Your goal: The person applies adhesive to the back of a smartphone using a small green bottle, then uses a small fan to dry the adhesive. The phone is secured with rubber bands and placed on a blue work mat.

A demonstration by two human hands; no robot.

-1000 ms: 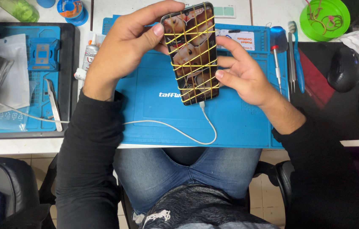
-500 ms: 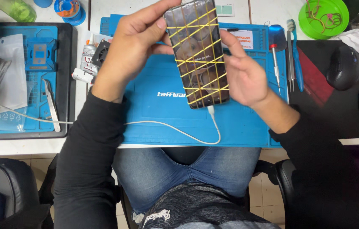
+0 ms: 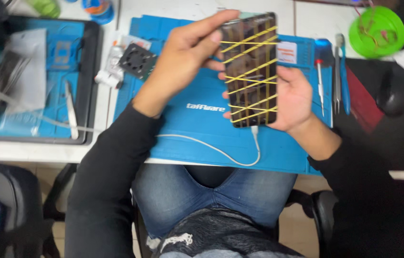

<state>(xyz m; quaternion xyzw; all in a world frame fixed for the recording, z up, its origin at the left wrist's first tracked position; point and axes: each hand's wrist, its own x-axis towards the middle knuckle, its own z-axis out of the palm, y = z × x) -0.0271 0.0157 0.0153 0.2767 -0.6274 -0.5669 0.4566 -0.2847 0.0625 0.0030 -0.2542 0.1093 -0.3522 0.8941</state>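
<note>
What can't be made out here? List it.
- Head view: the phone is motion-blurred, and yellow rubber bands cross its face, so its surface detail is unreadable.
- The right hand lies mostly behind the phone.
- The white cable runs off behind the left hand sleeve.

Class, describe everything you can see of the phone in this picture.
The phone is a dark, glossy slab, held upright above the blue mat. Yellow rubber bands criss-cross its front. A white cable plugs into its bottom edge. The left hand grips its top left side; the right hand cradles it from behind and the right.
</note>
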